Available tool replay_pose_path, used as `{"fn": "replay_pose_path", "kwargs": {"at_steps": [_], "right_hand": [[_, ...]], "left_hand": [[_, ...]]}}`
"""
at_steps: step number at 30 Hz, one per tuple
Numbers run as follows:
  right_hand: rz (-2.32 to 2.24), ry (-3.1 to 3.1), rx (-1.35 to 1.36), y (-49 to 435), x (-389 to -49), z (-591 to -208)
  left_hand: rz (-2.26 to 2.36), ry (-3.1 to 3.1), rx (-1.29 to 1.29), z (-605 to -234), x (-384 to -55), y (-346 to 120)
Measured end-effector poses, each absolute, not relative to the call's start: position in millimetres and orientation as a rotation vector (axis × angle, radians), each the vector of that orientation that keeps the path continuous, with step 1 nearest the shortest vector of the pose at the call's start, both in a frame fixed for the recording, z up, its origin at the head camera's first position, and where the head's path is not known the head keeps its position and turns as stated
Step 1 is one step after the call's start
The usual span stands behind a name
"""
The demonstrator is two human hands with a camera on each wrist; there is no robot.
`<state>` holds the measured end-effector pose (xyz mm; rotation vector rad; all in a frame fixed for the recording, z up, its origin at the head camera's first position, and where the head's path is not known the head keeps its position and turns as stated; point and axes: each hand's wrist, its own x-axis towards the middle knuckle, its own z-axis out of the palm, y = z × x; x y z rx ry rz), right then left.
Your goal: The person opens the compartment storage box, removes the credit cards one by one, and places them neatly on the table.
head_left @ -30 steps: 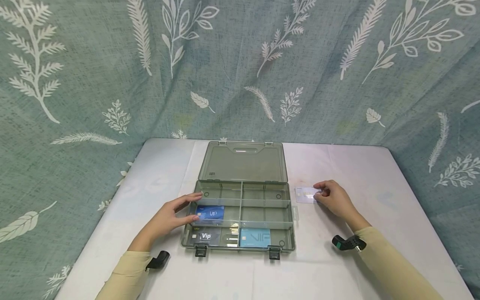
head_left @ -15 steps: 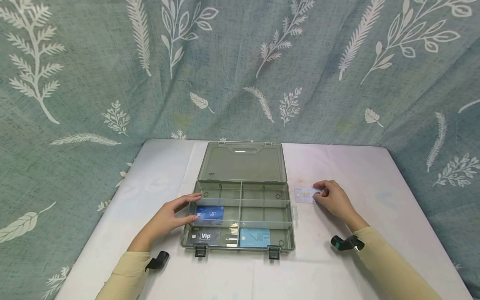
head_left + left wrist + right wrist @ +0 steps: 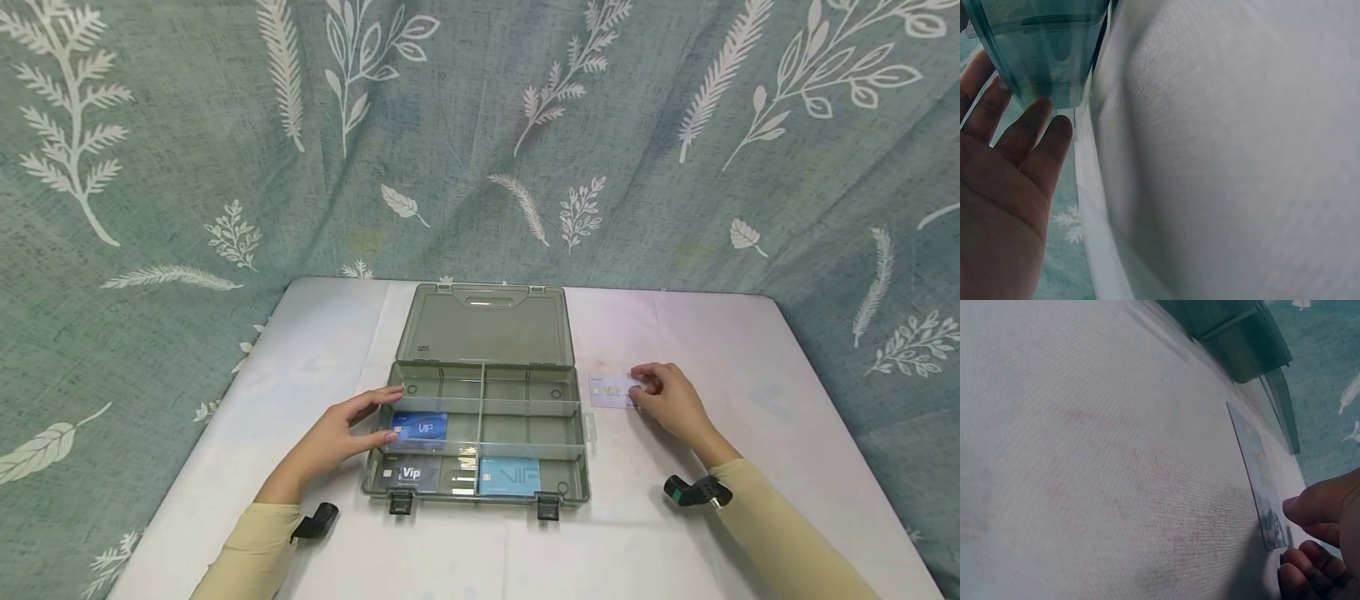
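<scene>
A grey-green see-through plastic box lies with its lid folded back. In its left compartments are a blue VIP card and a dark grey Vip card; a light blue VIP card lies front right. My left hand rests at the box's left side, fingers extended over the rim; the left wrist view shows the spread fingers against the wall. Right of the box, my right hand pinches the right end of a pale lilac VIP card, low over the tablecloth. The right wrist view shows the thumb at its edge.
A white cloth covers the table, and a green leaf-print curtain hangs behind and at both sides. Two black latches stick out at the box's front, and a clear tab projects from its right side.
The glare on the lilac card has shifted, so its yellow lettering shows more clearly than one second ago. Both hands stay almost where they were.
</scene>
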<state>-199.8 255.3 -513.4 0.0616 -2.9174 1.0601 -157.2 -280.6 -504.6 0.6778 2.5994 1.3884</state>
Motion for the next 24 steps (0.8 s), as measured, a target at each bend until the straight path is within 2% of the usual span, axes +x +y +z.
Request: {"fn": "replay_pose_path", "kwargs": {"at_steps": [24], "right_hand": [[1.157, -2.895, 0.110, 251, -186, -495]], "left_hand": [[1.384, 2.601, 0.677, -504, -157, -281]]}}
